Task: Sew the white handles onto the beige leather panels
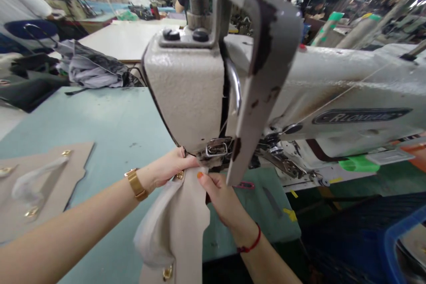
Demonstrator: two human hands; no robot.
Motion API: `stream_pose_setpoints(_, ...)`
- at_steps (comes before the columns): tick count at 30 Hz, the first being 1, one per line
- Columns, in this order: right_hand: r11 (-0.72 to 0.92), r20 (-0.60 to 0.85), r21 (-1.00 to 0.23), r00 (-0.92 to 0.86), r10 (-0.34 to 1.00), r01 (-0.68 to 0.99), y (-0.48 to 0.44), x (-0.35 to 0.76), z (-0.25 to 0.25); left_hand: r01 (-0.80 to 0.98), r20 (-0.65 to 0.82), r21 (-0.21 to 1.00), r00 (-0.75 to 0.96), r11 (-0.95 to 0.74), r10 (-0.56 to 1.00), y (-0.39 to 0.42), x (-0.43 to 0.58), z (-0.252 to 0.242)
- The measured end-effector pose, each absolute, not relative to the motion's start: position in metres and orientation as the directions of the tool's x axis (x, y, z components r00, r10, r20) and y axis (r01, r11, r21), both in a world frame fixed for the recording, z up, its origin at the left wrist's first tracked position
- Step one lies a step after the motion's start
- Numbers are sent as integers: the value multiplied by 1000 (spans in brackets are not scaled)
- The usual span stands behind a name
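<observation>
A beige bag panel [188,226] hangs toward me from under the head of a sewing machine [186,84]. Its handle [149,239] is wrapped in clear plastic and joined by gold rings. My left hand [171,166] is closed on the panel's upper left, beside the upper ring, thumb on top. My right hand [219,193] pinches the right edge, its thumb on the face of the panel and its fingers behind. The machine's head hides the panel's far end and the needle.
At the left on the green table [113,115] lies another beige panel [73,173] with a wrapped handle. Grey and black fabric [96,66] is heaped behind it. Right of my hands lie pink-handled snips [245,185]. A blue bin [382,244] stands lower right.
</observation>
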State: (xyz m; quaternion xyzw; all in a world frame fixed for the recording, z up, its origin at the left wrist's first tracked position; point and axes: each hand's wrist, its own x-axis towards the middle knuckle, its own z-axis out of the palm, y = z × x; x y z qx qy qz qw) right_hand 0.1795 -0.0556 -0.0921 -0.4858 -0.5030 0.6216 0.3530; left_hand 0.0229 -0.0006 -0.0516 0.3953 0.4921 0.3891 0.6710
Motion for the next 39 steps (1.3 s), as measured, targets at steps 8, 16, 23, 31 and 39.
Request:
stream_pose_setpoints(8, -287, -287, -956, -411, 865, 64, -40, 204, -81, 52, -365, 929, 273, 365, 890, -16, 30, -49)
stream_pose_setpoints(16, -325, -311, -944, -502, 807, 61, -53, 220, -73, 498, 112, 863, -29, -83, 993, -68, -4, -96)
stream_pose_setpoints(23, -497, -419, -841, -325, 848, -215, -115, 202, -96, 368, -106, 923, -45, 116, 993, -119, 20, -123)
stream_pose_setpoints(31, -257, -245, -965, -164, 955, -57, -127, 195, -87, 100, -381, 921, 23, 377, 924, -98, 50, -94)
stream_pose_setpoints(39, -276, -283, -959, -176, 943, 67, -122, 202, -78, 84, -449, 888, -51, 451, 892, -109, 59, -85)
